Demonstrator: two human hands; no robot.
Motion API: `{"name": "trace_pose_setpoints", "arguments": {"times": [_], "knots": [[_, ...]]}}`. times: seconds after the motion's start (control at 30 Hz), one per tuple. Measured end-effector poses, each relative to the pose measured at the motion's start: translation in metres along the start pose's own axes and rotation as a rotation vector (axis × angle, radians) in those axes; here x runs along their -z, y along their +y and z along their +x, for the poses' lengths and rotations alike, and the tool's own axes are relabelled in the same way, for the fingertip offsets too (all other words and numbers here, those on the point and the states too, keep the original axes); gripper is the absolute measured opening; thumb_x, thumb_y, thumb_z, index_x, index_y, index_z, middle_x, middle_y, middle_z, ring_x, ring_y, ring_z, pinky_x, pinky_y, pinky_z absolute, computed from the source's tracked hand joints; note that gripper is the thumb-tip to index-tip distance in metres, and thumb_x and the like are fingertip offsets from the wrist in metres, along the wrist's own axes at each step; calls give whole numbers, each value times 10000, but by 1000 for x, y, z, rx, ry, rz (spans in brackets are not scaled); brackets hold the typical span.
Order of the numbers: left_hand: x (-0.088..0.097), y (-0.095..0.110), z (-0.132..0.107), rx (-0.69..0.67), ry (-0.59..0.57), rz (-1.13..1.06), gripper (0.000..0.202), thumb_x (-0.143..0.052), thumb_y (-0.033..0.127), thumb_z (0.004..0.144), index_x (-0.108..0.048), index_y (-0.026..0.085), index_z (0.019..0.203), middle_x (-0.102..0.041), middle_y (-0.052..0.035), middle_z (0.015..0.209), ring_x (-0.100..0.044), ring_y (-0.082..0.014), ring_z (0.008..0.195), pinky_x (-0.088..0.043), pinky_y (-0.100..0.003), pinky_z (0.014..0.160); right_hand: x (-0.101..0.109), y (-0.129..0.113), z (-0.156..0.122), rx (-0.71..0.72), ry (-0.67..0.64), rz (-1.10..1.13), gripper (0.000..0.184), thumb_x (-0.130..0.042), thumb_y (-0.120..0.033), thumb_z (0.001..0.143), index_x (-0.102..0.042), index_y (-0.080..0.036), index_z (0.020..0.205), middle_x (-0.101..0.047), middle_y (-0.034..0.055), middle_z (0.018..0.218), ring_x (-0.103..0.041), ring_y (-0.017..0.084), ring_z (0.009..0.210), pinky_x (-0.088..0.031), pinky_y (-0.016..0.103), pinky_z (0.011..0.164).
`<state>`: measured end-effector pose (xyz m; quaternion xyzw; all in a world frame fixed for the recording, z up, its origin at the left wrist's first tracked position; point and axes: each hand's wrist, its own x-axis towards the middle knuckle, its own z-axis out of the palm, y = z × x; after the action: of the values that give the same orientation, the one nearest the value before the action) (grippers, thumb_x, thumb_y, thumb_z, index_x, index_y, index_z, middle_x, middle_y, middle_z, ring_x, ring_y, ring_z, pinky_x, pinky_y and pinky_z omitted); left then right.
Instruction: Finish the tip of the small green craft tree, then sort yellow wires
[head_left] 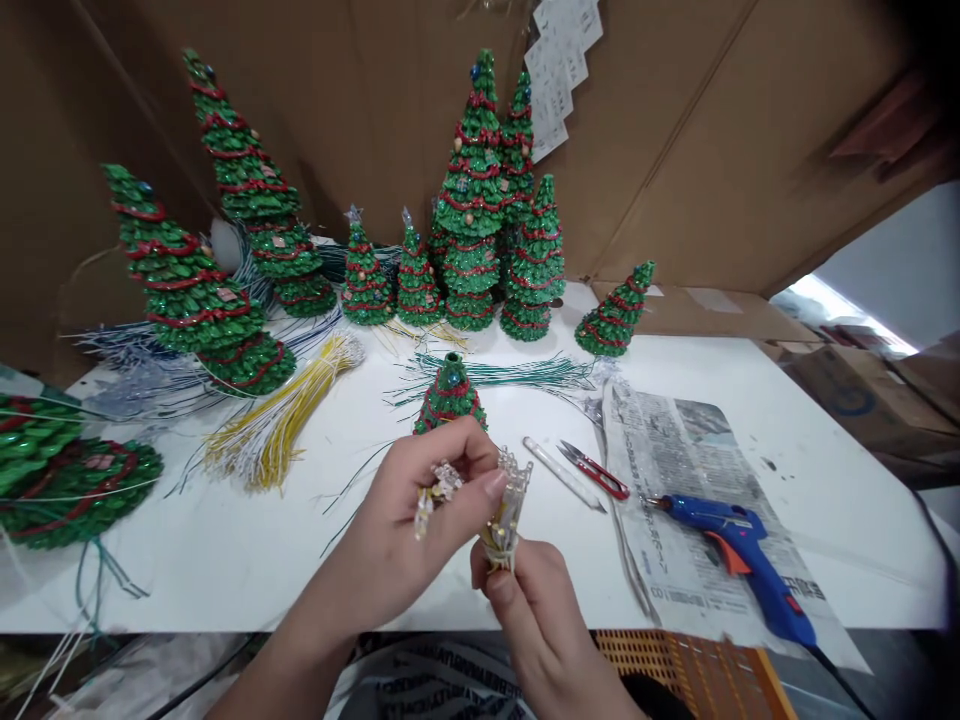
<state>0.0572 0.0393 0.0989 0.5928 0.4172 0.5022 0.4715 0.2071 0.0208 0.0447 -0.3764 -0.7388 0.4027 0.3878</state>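
Observation:
Near the table's front edge, my right hand (pixel 544 615) is closed round the lower end of a bundle of small clear LED bulbs (pixel 513 500) on thin wires, tied with a pale band. My left hand (pixel 409 525) pinches at the top of that bundle with thumb and forefinger. A few more loose LED bulbs (pixel 448 480), some with yellow wire, show between its thumb and curled fingers. Just behind my hands stands a small green Christmas tree (pixel 451 395) with red garland and an open top.
Decorated trees (pixel 472 190) stand along the cardboard wall. Yellow-white wires (pixel 281 420) lie left, green wires (pixel 517 372) behind the small tree. To the right are a white pen-like tool (pixel 562 473), red thread snips (pixel 596 470), and a blue glue gun (pixel 742 545) on newspaper (pixel 675 440).

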Motion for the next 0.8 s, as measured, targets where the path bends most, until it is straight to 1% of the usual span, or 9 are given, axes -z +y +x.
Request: {"name": "trace_pose_setpoints", "arguments": {"times": [0.1,0.17,0.3,0.43,0.57,0.67,0.8], "knots": [[3,-3,2,54,-42,-86,237,-568,345,921,-504,194,749,-515,36,663,-453,-73,587,-346,-180,503,-2,2,0,13,-23,17,527,-240,-557,997,-529,-213,723,-554,-4,608,-507,124,553,-391,245,541],[3,-5,2,65,-46,-107,247,-572,375,913,-513,191,760,-512,26,668,-452,-82,591,-355,-192,508,-3,3,1,19,-30,25,517,-247,-552,998,-521,-212,721,-547,-7,605,-501,120,551,-384,241,537],[4,-7,1,49,25,-9,241,-587,372,898,-545,180,759,-498,12,669,-441,-94,592,-355,-207,499,-4,5,2,-34,-31,35,521,-247,-560,994,-500,-210,703,-515,-10,589,-453,116,530,-357,245,523],[4,-8,1,-25,98,91,187,-590,327,897,-546,190,778,-501,21,683,-454,-86,595,-374,-187,504,-5,8,2,-57,-61,50,539,-225,-591,983,-466,-212,685,-475,-15,575,-413,114,519,-331,249,510],[2,-7,1,-81,132,123,102,-570,271,908,-546,209,830,-516,36,709,-480,-72,599,-406,-150,517,-6,11,3,-66,-66,74,511,-250,-572,986,-454,-210,689,-465,-22,581,-407,108,523,-321,244,513],[1,-8,-1,-110,179,151,66,-572,246,901,-546,210,852,-532,31,730,-506,-72,604,-426,-144,520,-7,12,3,-70,-56,78,497,-266,-554,990,-467,-208,695,-469,-22,582,-417,108,530,-325,243,521],[-1,-7,-2,-104,190,175,85,-566,242,893,-531,208,823,-505,44,668,-465,-72,546,-385,-151,469,-8,12,3,-66,-41,85,489,-275,-539,992,-472,-205,694,-438,-31,563,-408,105,514,-318,239,515]]}}
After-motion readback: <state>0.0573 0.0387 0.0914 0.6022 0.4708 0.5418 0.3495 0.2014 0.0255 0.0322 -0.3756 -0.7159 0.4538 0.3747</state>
